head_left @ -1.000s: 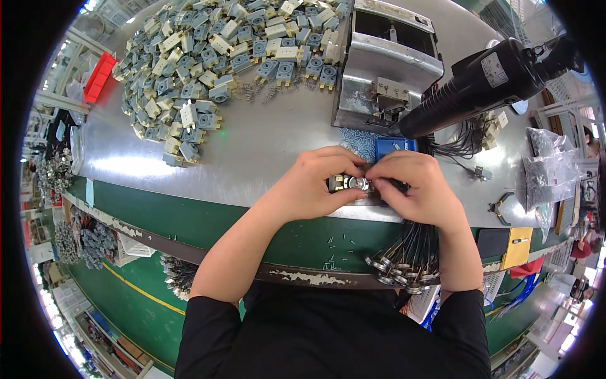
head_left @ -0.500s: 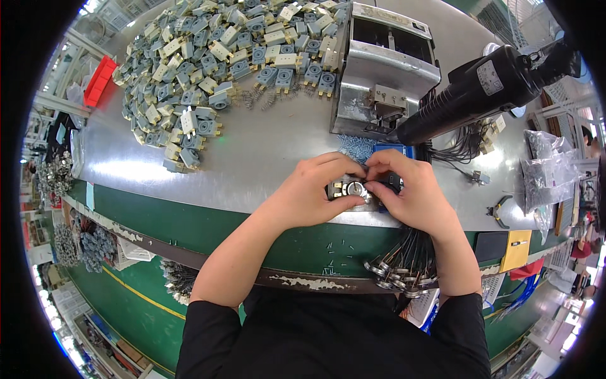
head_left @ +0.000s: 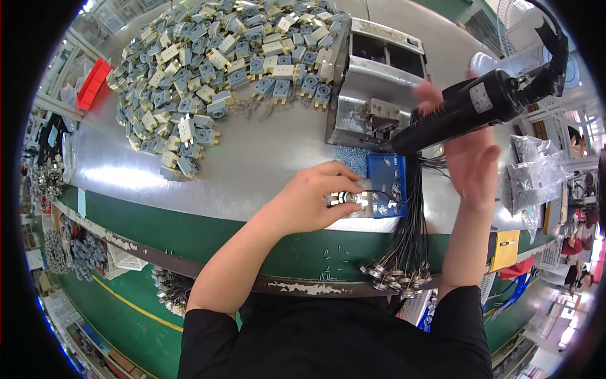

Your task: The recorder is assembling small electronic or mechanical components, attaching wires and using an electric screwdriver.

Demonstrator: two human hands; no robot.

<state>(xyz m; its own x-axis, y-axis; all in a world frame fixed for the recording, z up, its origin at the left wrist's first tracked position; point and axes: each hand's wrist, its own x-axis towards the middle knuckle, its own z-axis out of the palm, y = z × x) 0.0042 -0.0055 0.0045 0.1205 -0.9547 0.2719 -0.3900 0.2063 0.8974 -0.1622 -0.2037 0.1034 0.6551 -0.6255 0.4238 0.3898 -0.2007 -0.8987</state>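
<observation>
My left hand presses down on a small silver metal part with thin black wires, at the near edge of the shiny metal table. My right hand is raised with its fingers spread, just under and behind a black hanging power screwdriver; it holds nothing. A small blue tray of tiny screws lies right of the part. A bundle of black wires with round metal ends hangs over the table's front edge.
A big heap of grey and cream plastic components covers the far left of the table. A metal fixture box stands behind the blue tray. Clear plastic bags lie at the right. A red bin sits far left.
My right hand has let go of the small part and risen up to the right toward the hanging screwdriver. My left hand stays on the part.
</observation>
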